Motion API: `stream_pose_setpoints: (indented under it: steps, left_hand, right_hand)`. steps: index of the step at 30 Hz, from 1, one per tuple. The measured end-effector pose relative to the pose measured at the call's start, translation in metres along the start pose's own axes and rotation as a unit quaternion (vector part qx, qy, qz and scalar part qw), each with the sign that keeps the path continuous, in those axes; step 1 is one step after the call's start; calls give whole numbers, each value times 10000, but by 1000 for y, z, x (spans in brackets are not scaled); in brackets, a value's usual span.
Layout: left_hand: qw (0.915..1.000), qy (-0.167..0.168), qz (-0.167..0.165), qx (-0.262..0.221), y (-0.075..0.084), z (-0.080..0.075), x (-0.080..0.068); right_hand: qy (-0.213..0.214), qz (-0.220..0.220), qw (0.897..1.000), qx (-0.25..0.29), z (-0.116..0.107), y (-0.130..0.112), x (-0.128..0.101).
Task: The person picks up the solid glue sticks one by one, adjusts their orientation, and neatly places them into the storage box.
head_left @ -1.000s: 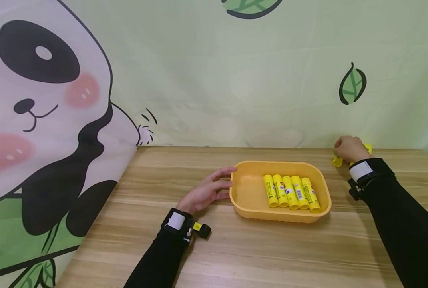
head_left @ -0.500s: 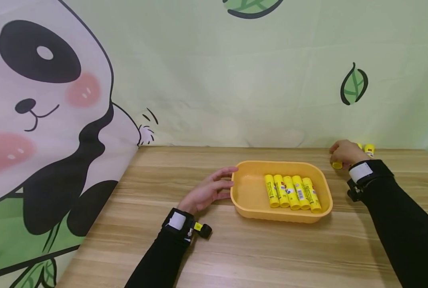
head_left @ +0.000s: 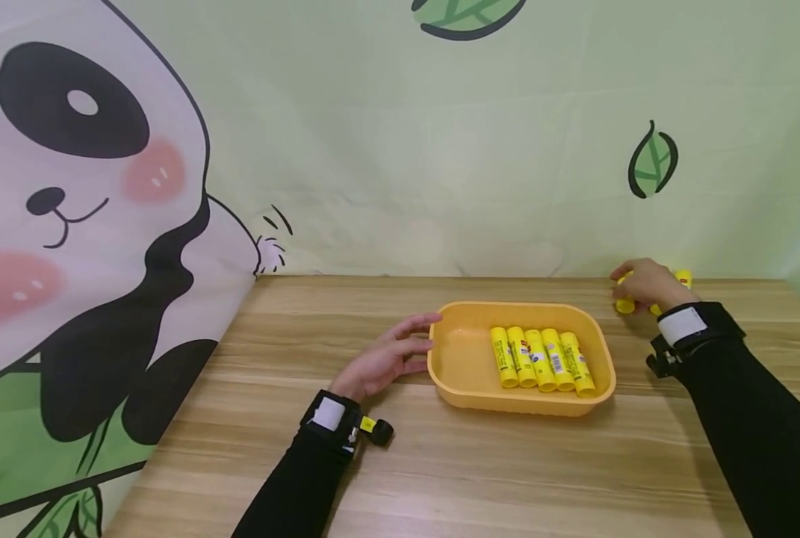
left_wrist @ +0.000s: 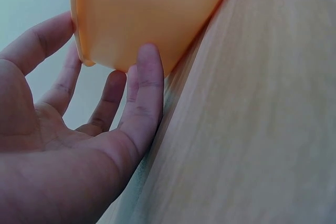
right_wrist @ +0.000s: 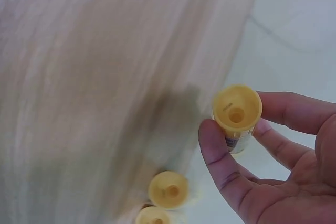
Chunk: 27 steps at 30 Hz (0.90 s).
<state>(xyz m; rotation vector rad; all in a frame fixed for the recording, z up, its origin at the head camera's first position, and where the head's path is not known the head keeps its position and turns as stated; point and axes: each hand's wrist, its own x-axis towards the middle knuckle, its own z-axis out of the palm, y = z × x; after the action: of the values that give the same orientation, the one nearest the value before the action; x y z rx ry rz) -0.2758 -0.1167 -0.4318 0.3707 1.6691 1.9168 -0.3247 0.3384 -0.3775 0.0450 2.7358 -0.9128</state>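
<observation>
The left hand [head_left: 381, 365], fingers spread, touches the orange tray [head_left: 463, 351] at its left end. Five yellow tubes [head_left: 540, 360] lie side by side inside, toward its right. Beyond its far right corner, the right hand [head_left: 650, 282] pinches a sixth tube [right_wrist: 237, 107] near two loose tubes [right_wrist: 168, 189] on the surface [head_left: 507, 474].

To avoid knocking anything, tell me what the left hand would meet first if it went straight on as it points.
The left hand would meet the orange, rounded rectangular plastic tray at once; its fingertips appear to touch it, though how firmly is unclear.
</observation>
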Motion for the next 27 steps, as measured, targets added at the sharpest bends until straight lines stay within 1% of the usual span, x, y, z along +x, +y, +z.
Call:
stream_pose_setpoints:
  steps: [8, 13, 19, 27]
  left_hand:
    - [10000, -13, -12, 11, -1, -1, 1]
    - [10000, -26, -10, 24, -1, -1, 1]
    - [10000, -51, -23, 37, 0, -1, 1]
    - [10000, -21, -3, -39, 1, 1, 0]
  right_hand:
    - [11, -284, 9995, 117, -4, -7, -8]
    - [23, -312, 9993, 223, -6, -14, -13]
    - [53, -334, 9992, 217, -10, -23, -19]
    - [23, -583, 9971, 485, -14, -32, -29]
